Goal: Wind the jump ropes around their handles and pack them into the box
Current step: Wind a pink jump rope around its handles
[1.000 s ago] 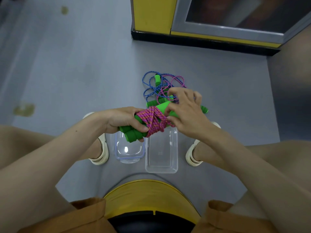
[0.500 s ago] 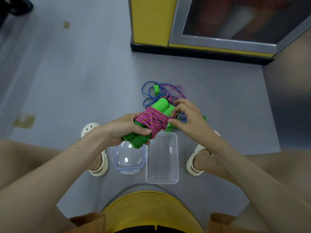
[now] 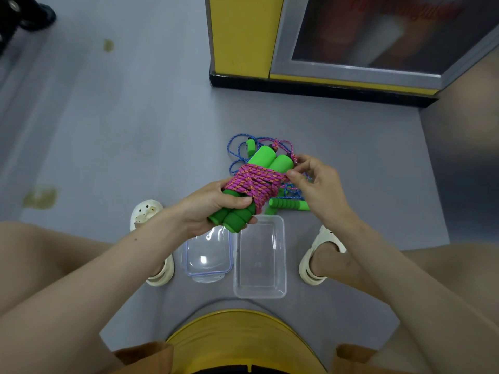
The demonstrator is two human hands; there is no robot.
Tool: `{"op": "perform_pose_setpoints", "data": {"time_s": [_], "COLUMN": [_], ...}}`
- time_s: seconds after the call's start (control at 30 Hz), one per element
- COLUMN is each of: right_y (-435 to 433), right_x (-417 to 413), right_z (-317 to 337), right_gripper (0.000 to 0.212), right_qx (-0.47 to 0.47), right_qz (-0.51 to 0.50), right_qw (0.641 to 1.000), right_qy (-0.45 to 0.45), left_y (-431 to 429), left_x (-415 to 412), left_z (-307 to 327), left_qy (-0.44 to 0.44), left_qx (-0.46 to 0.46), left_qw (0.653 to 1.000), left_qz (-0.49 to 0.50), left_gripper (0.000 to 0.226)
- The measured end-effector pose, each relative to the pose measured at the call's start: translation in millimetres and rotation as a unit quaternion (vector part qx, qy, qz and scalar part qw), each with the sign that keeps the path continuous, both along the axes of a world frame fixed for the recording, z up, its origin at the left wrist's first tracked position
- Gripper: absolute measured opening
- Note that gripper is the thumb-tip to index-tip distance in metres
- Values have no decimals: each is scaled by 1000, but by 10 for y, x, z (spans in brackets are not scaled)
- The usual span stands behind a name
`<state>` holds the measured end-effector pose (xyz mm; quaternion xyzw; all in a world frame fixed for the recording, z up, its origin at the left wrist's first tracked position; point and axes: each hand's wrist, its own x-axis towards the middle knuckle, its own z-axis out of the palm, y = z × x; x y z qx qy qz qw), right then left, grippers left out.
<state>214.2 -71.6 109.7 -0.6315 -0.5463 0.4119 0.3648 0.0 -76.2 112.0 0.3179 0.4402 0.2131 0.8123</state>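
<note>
While the left hand point(image 3: 213, 207) grips the lower ends of two green foam handles point(image 3: 270, 157) held side by side above the floor point(image 3: 135, 130), the pink rope point(image 3: 256, 182) sits wound in crossing turns around their middle; the right hand point(image 3: 321, 187) pinches what looks like the rope's loose end at the upper edge of the winding, so both hands are clamped on the one bundle. The foam should be light, squashy and easy to grip; the braided cord is limp and likely to slacken unless its end is tucked; holding across the winding seems safest. Under the bundle stands the clear box point(image 3: 260, 295), open, with nothing in it; its lid point(image 3: 208, 272) lies just beside it on the left. Beyond lies a tangled blue rope point(image 3: 235, 152), with a loose green handle point(image 3: 290, 205) near the box's far rim; nothing blocks the box's mouth; pale sandals point(image 3: 314, 268) flank it.
</note>
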Motion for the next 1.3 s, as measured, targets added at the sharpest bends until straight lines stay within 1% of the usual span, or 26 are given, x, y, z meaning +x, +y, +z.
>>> {"op": "perform_pose_setpoints", "data": {"time_s": [0.07, 0.13, 0.2, 0.23, 0.3, 0.33, 0.4, 0.47, 0.53, 0.57, 0.7, 0.8, 0.87, 0.93, 1.0, 1.07, 1.1, 1.17, 1.23, 1.3], "right_y": [-6, -1, -3, -10, -11, -5, 6, 12, 18, 17, 30, 57, 79, 94, 116, 150, 169, 187, 172, 146], "right_x": [-15, -28, -41, -46, -40, -30, -35, -62, -80, -84, -100, -139, -138, -133, -142, -151, -145, -122, -93, -67], "right_z": [5, -14, -55, -67, -71, -68, -41, -40, -52, -53, -30, -40, -23, 34, 111, 152, 155, 133, 58, -34], "right_gripper": [26, 20, 13, 14, 25, 35, 50, 54, 49, 47, 41, 37, 35, 38, 41, 41, 41, 41, 41, 43], "right_qx": [1, -5, -47, -77, -117, -122, -131, -131, -117, -114, -131, -110, -112, -126, -143, -153, -154, -157, -169, -197], "right_qz": [-10, -6, 9, 0, -39, -46, -28, 2, 18, 19, 9, -4, -22, -68, -125, -165, -172, -158, -135, -123], "right_qw": [1000, 1000, 999, 997, 992, 991, 990, 990, 989, 990, 991, 991, 986, 968, 930, 895, 886, 886, 898, 911], "right_qy": [18, 0, -14, -4, 12, 0, -31, -62, -90, -84, 36, 79, 118, 204, 314, 387, 403, 406, 384, 341], "left_y": [0, 3, 8, 12, 25, 28, 26, 11, -6, -12, -11, 2, 14, 15, 5, 5, 13, 34, 50, 37], "left_x": [-7, -6, 0, 5, 15, 18, 27, 61, 109, 125, 131, 125, 135, 157, 189, 221, 233, 251, 262, 285], "left_z": [7, 9, -7, -18, -30, -33, -22, -3, 4, -1, -9, 31, 74, 107, 121, 123, 118, 106, 69, 23], "left_qy": [-2, 21, 70, 91, 113, 123, 140, 149, 154, 155, 129, 79, 46, 8, -33, -64, -74, -74, -40, -4], "left_qx": [-4, 22, 73, 93, 117, 127, 144, 154, 160, 159, 125, 92, 76, 55, 23, -6, -17, -19, 6, 27], "left_qw": [1000, 1000, 995, 991, 986, 983, 979, 977, 975, 975, 984, 992, 995, 998, 999, 997, 997, 996, 999, 999], "left_qz": [6, -3, 5, 20, 44, 43, 24, 5, -3, -2, 14, 35, 36, 29, 26, 30, 32, 35, 35, 36], "left_gripper": [45, 47, 49, 49, 49, 48, 49, 51, 52, 52, 50, 46, 45, 46, 46, 40, 36, 34, 39, 45]}}
